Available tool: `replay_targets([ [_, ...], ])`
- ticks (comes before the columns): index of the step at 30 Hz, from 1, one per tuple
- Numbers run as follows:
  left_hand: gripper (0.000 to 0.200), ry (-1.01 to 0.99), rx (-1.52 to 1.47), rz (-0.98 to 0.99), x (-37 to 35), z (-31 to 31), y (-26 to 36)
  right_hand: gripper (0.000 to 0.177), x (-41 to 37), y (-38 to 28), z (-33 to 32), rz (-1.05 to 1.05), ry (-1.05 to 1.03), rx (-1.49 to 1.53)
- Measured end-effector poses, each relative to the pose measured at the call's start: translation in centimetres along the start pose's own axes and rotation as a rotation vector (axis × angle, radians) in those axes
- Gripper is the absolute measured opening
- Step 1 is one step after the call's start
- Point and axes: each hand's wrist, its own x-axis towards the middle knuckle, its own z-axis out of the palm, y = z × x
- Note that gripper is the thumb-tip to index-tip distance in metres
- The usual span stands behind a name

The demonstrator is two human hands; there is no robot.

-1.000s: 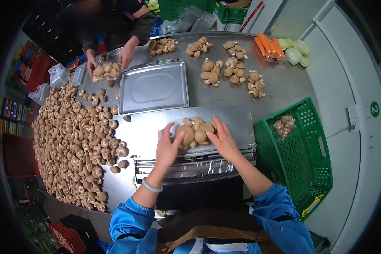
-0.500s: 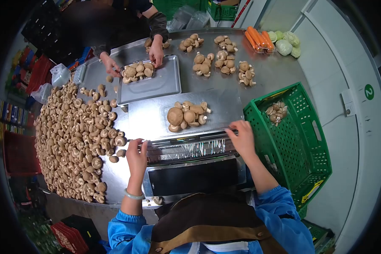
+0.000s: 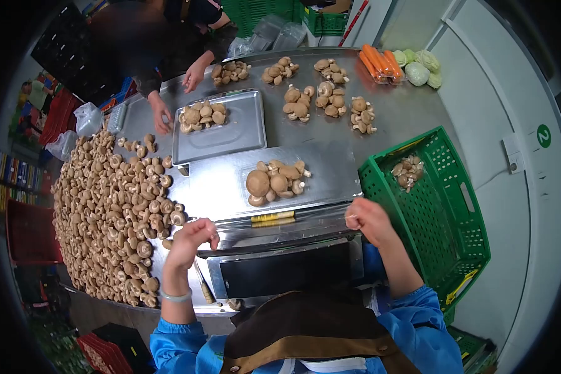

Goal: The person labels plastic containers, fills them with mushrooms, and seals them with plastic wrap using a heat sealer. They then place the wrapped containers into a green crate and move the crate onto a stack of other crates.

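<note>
My left hand [image 3: 194,240] is closed in a pinch at the left end of the wrapping station [image 3: 280,235]. At its right end, beside the green crate, my right hand [image 3: 369,219] is also pinched closed. Any clear film between my fingers is too faint to make out. Just beyond the station, a tray-sized cluster of mushrooms [image 3: 276,181] rests on the metal plate [image 3: 215,181]. A yellow label [image 3: 273,218] shows on the station, between my hands. A thin tool with a wooden handle [image 3: 207,292] lies below my left hand.
Loose mushrooms [image 3: 109,218] heap at left. A green crate [image 3: 439,234] at right holds one pack. Across the table, a co-worker's hands [image 3: 161,115] are near a grey tray [image 3: 246,128] bearing mushrooms [image 3: 202,116]. More mushroom portions [image 3: 297,103], carrots [image 3: 380,64] and cabbages [image 3: 419,70] lie beyond.
Both my hands have moved slightly outward and their fingers have closed further. The yellow label has come into view. The co-worker's hands have let go of the mushrooms on the grey tray and moved away.
</note>
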Motion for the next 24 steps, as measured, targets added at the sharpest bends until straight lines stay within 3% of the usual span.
replay_targets([
  [1, 0.027, -0.051, -0.139, 0.026, -0.1, 0.1, 2.4, 0.022, 0.5, -1.8, 0.5, -0.064, -0.066, 0.233],
  [2, 0.028, 0.027, -0.247, 0.101, 0.4, 0.9, 4.2, 0.022, 1.6, -3.4, 1.2, -0.199, -0.093, 0.316],
  [3, 0.025, -0.032, -0.417, 0.240, 1.7, 1.0, 5.0, 0.022, 3.2, -4.5, 1.7, -0.331, -0.116, 0.399],
  [4, 0.021, -0.018, -0.528, 0.357, 3.3, 1.5, 5.8, 0.020, 5.4, -4.7, 1.6, -0.398, -0.044, 0.471],
  [5, 0.017, 0.040, -0.667, 0.391, 5.9, 1.4, 5.1, 0.019, 7.8, -5.3, 3.1, -0.446, 0.098, 0.338],
  [6, 0.014, -0.015, -0.551, 0.551, 8.8, 1.8, 4.7, 0.019, 9.9, -5.8, 4.6, -0.494, 0.238, 0.203],
  [7, 0.012, 0.074, -0.491, 0.573, 12.2, 1.5, 2.6, 0.016, 12.1, -4.5, 3.9, -0.502, 0.220, 0.004],
  [9, 0.027, 0.312, 0.033, 0.569, 17.2, 1.5, -1.7, 0.013, 17.9, 0.4, 1.1, -0.512, 0.175, -0.393],
  [10, 0.033, 0.358, 0.348, 0.366, 17.3, 2.8, -1.6, 0.013, 19.2, 1.6, 0.6, -0.466, 0.184, -0.594],
  [12, 0.026, 0.380, 0.582, 0.377, 19.1, 3.5, -4.4, 0.013, 20.4, 4.1, 0.8, -0.373, 0.160, -0.986],
  [14, 0.019, 0.270, 0.369, 0.259, 18.5, 3.6, -4.4, 0.015, 19.7, 3.1, 1.9, -0.275, 0.032, -0.995],
  [16, 0.012, 0.171, 0.389, 0.264, 17.4, 3.1, -4.8, 0.016, 18.2, 3.5, 2.3, -0.227, 0.008, -0.996],
  [18, 0.013, 0.072, 0.361, 0.248, 15.8, 2.8, -5.0, 0.019, 15.8, 2.7, 3.0, 0.009, -0.052, -0.893],
  [20, 0.022, 0.027, 0.378, 0.159, 13.3, 3.1, -4.2, 0.019, 13.6, 2.7, 3.4, -0.064, -0.066, -0.882],
  [24, 0.025, 0.123, 0.626, 0.467, 11.7, 2.7, -6.9, 0.024, 12.1, 5.2, 2.2, -0.352, -0.142, -0.908],
])
